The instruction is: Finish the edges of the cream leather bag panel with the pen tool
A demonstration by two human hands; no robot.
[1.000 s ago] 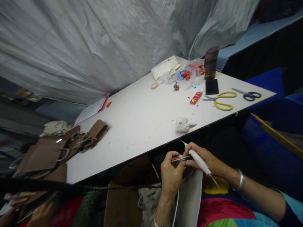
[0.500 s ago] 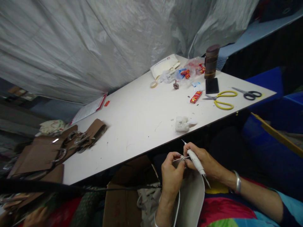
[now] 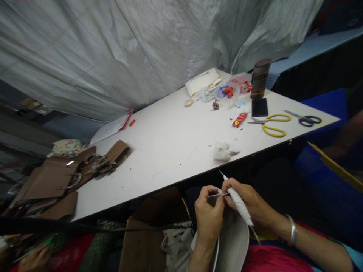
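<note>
Below the table's front edge, my left hand (image 3: pixel 209 213) is closed in a pinch on a thin white thread (image 3: pixel 213 195). My right hand (image 3: pixel 248 198) meets it there, fingertips close together on the thread. Across the right palm lies a white-wrapped awl (image 3: pixel 240 206), its thin metal tip pointing up and left, away from the thread. A loose strand trails from the awl's lower end. Under both hands hangs a pale grey bag piece (image 3: pixel 234 236) with a curved edge and white cord. The fingers hide the exact spot where thread and piece meet.
On the white table (image 3: pixel 161 151) lie yellow-handled scissors (image 3: pixel 273 124), black-handled scissors (image 3: pixel 307 119), a phone (image 3: pixel 259 107), a bottle (image 3: pixel 260 79) and a white lump (image 3: pixel 222 151). Brown bags (image 3: pixel 53 177) lie left. A co-worker's hand (image 3: pixel 35 258) shows lower left. A cardboard box (image 3: pixel 141 245) stands below.
The view has shifted, so the table items sit slightly further right and lower. Both hands keep nearly the same pinch. A blurred arm has appeared at the right edge.
</note>
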